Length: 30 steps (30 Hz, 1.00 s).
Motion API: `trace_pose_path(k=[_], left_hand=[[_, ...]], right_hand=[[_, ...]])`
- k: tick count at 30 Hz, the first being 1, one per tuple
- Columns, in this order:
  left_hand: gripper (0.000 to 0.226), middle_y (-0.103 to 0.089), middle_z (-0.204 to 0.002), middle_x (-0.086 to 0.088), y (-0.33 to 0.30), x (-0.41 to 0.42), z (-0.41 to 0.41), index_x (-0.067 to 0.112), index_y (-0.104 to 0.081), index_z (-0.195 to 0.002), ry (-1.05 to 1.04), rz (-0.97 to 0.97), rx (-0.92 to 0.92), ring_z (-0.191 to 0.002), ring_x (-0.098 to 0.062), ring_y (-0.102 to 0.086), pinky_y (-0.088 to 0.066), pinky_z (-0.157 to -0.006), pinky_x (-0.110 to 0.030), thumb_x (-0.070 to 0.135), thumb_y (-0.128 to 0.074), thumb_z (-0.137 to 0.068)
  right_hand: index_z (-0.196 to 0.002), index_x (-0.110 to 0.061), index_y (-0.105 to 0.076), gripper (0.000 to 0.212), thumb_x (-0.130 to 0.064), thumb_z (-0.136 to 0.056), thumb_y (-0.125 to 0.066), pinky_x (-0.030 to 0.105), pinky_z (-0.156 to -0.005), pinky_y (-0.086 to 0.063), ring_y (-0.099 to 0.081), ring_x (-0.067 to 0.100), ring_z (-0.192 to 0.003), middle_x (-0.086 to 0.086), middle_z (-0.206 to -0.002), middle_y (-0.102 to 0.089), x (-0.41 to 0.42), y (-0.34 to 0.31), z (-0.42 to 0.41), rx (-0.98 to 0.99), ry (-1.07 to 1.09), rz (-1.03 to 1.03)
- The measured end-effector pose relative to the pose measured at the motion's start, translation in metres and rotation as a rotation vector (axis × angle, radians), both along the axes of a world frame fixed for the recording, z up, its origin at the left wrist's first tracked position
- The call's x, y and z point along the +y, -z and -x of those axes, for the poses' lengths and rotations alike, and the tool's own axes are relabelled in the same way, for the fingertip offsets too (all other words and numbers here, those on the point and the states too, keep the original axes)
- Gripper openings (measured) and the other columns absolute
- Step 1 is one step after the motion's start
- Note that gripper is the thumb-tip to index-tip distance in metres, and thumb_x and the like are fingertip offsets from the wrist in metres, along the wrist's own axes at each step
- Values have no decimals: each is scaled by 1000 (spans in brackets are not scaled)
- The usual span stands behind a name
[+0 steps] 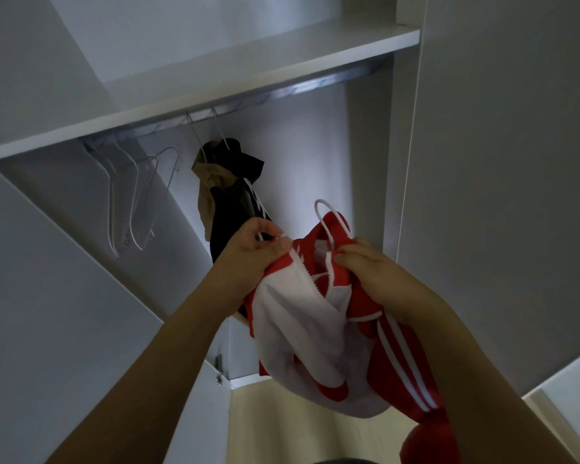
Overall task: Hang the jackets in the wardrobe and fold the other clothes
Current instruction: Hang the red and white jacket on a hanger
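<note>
Open wardrobe [395,135], seen from below. At left, the door panel [64,296] bounds the opening; the shelf edge [215,92] and the rail [282,90] just under it cap it above. Empty white hangers [131,202] hang at the rail's left end, then a tan jacket [211,192] and a black jacket [238,209] close together at mid-rail; the rail's right stretch is bare. Near me, my left hand [255,256] pinches the zipper edge of the red-and-white jacket [315,326]. My right hand [365,266] curls round its collar and the white hanger [325,222] whose hook rises from it.
</note>
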State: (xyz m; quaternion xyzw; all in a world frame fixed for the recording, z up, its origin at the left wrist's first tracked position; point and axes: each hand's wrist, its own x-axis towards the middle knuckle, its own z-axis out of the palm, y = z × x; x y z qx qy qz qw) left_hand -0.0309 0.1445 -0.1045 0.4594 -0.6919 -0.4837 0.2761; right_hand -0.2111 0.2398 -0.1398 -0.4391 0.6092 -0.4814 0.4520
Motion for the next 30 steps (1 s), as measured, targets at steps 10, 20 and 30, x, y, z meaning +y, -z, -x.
trace_pose_path(k=[10, 20, 30], left_hand=[[7, -69, -104, -6, -8, 12, 4, 20, -61, -100, 202, 25, -57, -98, -27, -67, -56, -90, -47, 24, -58, -96], [4, -70, -104, -3, -6, 15, 9, 23, -60, -95, 271, 56, -78, -98, -25, -68, -54, -92, -51, 23, -57, -97], [4, -71, -100, 1, -5, 14, 9, 22, -61, -96, 269, 81, -117, -95, -20, -69, -56, -91, -47, 24, -57, -96]], right_hand=[[-86, -35, -69, 22, -25, -97, -54, 26, -97, -45, -60, 6, -105, -10, -112, -51, 9, -16, -2, 34, -167, 54], [-89, -30, -73, 20, -23, -95, -55, 33, -100, -46, -60, 9, -105, -1, -117, -53, 7, -16, -4, 45, -177, 35], [-77, -34, -72, 26, -24, -95, -55, 32, -98, -46, -60, 8, -101, -5, -108, -53, 2, -14, -4, 40, -184, 34]])
